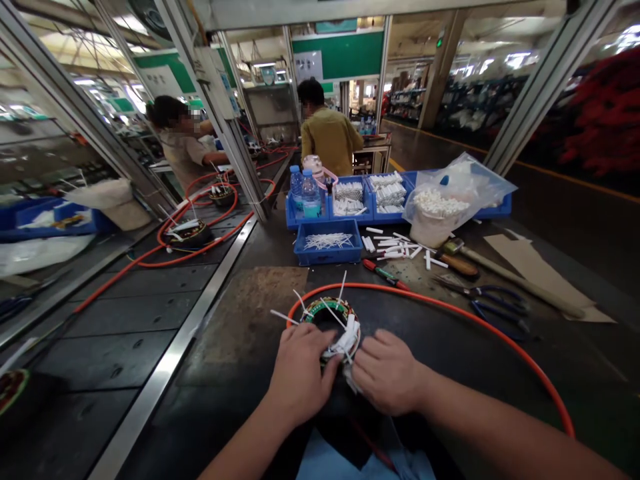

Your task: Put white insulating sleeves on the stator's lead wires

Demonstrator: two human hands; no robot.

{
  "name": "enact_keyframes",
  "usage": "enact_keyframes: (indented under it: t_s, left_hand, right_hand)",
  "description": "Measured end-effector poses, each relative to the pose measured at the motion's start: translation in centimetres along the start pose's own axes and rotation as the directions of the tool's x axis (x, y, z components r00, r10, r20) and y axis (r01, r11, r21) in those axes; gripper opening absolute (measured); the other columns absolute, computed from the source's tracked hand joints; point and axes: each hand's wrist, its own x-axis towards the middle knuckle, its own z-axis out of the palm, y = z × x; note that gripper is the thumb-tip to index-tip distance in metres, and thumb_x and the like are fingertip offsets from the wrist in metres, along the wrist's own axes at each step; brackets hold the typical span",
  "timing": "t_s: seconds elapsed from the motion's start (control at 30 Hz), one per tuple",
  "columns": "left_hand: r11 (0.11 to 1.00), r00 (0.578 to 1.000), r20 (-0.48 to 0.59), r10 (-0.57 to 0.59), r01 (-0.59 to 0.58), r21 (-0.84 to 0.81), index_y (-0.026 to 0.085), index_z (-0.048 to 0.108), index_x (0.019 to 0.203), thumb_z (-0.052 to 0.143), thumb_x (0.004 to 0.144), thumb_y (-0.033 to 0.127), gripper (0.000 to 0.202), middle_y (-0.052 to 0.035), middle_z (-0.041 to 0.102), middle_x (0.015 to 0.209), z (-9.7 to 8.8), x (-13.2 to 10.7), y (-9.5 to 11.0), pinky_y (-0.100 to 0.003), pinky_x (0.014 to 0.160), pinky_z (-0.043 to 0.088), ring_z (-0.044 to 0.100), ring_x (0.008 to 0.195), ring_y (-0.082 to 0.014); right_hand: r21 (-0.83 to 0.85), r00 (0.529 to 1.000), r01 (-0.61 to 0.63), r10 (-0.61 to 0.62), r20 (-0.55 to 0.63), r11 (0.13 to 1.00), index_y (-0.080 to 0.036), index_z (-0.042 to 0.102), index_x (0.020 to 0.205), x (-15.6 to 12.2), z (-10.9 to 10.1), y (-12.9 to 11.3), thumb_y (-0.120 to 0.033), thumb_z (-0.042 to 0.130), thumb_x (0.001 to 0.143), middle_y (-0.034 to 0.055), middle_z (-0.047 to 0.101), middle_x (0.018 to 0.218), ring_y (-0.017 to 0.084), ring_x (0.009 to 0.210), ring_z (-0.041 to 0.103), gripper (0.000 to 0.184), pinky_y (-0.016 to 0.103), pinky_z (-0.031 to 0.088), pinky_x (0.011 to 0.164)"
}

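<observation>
While curled, both hands (345,377) grip stator (330,320).

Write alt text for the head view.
Both hands, left hand and right hand, work white sleeves on a ring-shaped wound stator on a dark workbench. An orange cable loops around it; blue trays sit behind.

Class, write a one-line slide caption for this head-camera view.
Both hands, left hand and right hand, work white sleeved wires on a ring-shaped motor stator beside an orange cable.
</observation>
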Motion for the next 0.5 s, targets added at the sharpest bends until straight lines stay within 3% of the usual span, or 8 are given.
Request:
enact_keyframes:
  t_s: [0.07,0.17,0.33,0.5]
  left_hand:
    - [1.0,0.999,0.047,0.002,-0.002,0.008,0.02,0.064,0.082,0.055,0.074,0.019,0.012,-0.0021,0.064,0.072,-0.4,0.3,0.0,-0.04,0.076,0.037,0.053,0.075,-0.0194]
    - [0.999,0.997,0.06,0.038,-0.039,0.013,0.019,0.06,0.07,0.054,0.075,0.02,0.008,-0.0005,0.061,0.066,-0.4,0.5,-0.3,-0.039,0.071,0.034,0.051,0.07,-0.0191]
    - [0.996,0.996,0.038,0.084,-0.085,0.031,0.02,0.058,0.072,0.052,0.074,0.018,0.007,-0.0007,0.06,0.068,0.3,0.3,-0.7,-0.04,0.072,0.031,0.049,0.07,-0.0197]
    - [0.993,0.992,-0.05,0.116,-0.116,0.003,0.018,0.057,0.069,0.046,0.079,0.017,0.014,-0.0018,0.059,0.068,1.1,0.2,-1.2,-0.038,0.072,0.029,0.048,0.067,-0.0183]
  right_hand:
    - [-0.042,0.998,0.04,-0.042,-0.037,0.998,-0.018,0.05,0.064,1.0,0.1,0.9,-0.017,0.037,0.084,0.0024,0.047,0.058,0.015,0.06,0.037,0.024,0.034,0.018,0.056]
    - [-0.069,0.996,-0.082,0.079,-0.046,0.994,-0.018,0.049,0.062,2.4,0.4,2.4,-0.022,0.041,0.083,0.0029,0.048,0.06,0.015,0.062,0.037,0.023,0.034,0.02,0.058]
    - [0.143,0.966,-0.203,0.175,0.19,0.969,-0.019,0.052,0.076,2.1,0.8,2.5,-0.027,0.048,0.083,0.0012,0.055,0.077,0.015,0.072,0.042,0.011,0.031,0.025,0.062]
    - [0.088,0.945,-0.232,0.203,0.257,0.969,-0.019,0.05,0.07,2.1,1.7,2.1,-0.021,0.052,0.076,0.0006,0.054,0.071,0.016,0.073,0.04,0.007,0.033,0.024,0.063]
